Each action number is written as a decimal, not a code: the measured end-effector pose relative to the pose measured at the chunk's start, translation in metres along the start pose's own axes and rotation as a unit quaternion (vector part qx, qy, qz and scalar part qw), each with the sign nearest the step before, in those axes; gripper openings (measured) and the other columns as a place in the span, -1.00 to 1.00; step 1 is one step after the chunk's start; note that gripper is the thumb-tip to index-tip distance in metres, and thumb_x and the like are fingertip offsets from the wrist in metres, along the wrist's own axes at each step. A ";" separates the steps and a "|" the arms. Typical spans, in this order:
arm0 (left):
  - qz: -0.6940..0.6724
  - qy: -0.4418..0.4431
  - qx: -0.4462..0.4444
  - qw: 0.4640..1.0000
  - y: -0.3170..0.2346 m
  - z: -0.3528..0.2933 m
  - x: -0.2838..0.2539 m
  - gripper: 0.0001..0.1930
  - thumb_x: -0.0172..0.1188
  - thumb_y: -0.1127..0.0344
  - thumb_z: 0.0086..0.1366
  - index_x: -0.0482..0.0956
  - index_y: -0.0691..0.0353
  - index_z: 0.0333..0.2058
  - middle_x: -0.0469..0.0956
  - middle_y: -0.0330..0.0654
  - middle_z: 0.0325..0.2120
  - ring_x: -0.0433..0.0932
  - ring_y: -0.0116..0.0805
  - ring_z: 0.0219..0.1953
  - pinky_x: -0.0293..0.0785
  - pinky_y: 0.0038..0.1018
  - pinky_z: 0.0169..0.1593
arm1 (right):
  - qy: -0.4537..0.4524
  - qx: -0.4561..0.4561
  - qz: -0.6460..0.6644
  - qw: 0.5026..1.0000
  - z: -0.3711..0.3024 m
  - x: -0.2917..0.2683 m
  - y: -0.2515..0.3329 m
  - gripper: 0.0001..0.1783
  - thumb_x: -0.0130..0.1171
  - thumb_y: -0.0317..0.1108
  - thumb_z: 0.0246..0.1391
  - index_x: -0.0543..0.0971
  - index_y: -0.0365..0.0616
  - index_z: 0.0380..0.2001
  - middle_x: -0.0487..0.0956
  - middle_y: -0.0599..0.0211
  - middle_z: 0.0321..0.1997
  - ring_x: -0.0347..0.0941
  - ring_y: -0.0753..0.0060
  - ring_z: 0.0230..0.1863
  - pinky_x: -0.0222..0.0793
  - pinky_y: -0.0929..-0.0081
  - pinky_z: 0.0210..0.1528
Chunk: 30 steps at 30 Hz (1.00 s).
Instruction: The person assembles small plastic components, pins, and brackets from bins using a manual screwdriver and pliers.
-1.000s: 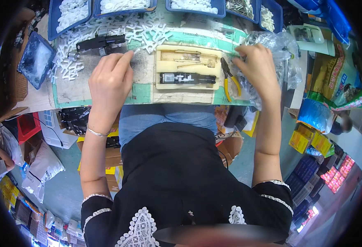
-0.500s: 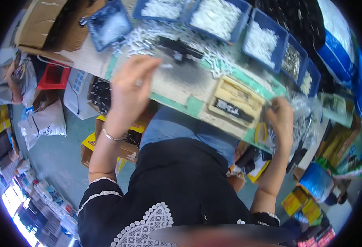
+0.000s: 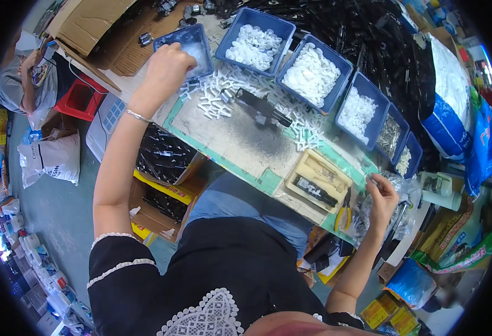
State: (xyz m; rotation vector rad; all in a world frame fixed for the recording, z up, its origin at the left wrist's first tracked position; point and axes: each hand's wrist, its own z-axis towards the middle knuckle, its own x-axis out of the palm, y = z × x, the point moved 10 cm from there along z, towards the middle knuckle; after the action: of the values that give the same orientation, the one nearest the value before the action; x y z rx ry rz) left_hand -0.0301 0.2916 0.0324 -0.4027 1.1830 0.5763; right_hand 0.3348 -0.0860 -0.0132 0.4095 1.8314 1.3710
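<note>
My left hand [image 3: 170, 66] is over the blue tray [image 3: 203, 35] at the back left, which holds a whitish, translucent substance. Its fingers are curled downward and closed; whatever is between them is hidden. To the right, my right hand [image 3: 382, 203] hovers by a clear plastic bag [image 3: 408, 193], with thumb and forefinger pinched at something too small to name. A black mechanical part [image 3: 260, 106] lies mid-table among scattered small white plastic pieces [image 3: 215, 106]. Left of my right hand, a cream fixture block [image 3: 329, 168] has another black part [image 3: 315, 190] in its recess.
Blue bins of white discs [image 3: 255, 46], white pieces [image 3: 311, 73] and metal pins [image 3: 390, 136] line the back. A pile of black parts [image 3: 363, 33] rises behind them. Yellow-handled pliers [image 3: 344, 215] lie beside the fixture. Another person [image 3: 24, 84] is at far left.
My left hand has moved up and left from above the table to the blue tray. My right hand remains near the plastic bag. The view has shifted, so the table appears lower.
</note>
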 end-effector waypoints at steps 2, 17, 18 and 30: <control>0.019 0.011 -0.002 1.000 -0.005 0.002 -0.002 -0.92 0.22 0.42 -0.05 0.65 0.18 -0.51 0.53 -0.17 -0.59 0.45 -0.22 -0.40 0.38 -0.36 -0.28 | 0.001 0.000 0.019 1.000 -0.006 0.007 0.015 -0.75 0.26 -0.58 -0.11 0.59 -0.33 -0.27 0.57 0.35 -0.29 0.46 0.60 -0.28 0.36 0.67 -0.18; -0.687 0.015 -0.191 0.701 -0.129 -0.033 -0.029 -0.88 0.17 0.58 0.17 0.58 0.40 -0.29 0.60 -0.18 -0.39 0.58 -0.47 -0.29 0.50 -0.59 -0.18 | 0.154 -0.146 0.226 0.951 -0.053 0.099 0.121 -0.66 0.23 -0.74 -0.17 0.54 -0.38 -0.22 0.47 0.10 -0.08 0.49 0.38 -0.13 0.48 0.54 -0.09; -0.709 0.033 -0.183 0.680 -0.145 -0.033 -0.026 -0.88 0.17 0.58 0.17 0.57 0.40 -0.29 0.59 -0.17 -0.37 0.57 -0.46 -0.28 0.51 -0.57 -0.17 | 0.161 -0.145 0.240 0.946 -0.057 0.104 0.124 -0.66 0.24 -0.73 -0.17 0.54 -0.37 -0.23 0.48 0.11 -0.09 0.49 0.38 -0.13 0.49 0.53 -0.10; -0.674 -0.015 -0.051 0.736 -0.223 -0.039 -0.030 -0.87 0.19 0.62 0.13 0.60 0.38 -0.31 0.59 -0.12 -0.38 0.57 -0.45 -0.31 0.50 -0.58 -0.23 | 0.135 -0.097 0.252 0.953 -0.073 0.100 0.099 -0.68 0.31 -0.68 -0.19 0.58 -0.33 -0.26 0.51 0.15 -0.12 0.49 0.41 -0.11 0.53 0.51 -0.08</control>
State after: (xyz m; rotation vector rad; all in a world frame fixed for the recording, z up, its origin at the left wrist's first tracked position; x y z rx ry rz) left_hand 0.0698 0.0867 0.0468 -1.1821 0.5505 -0.6446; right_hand 0.1977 -0.0317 0.0447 0.6399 1.8558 2.0231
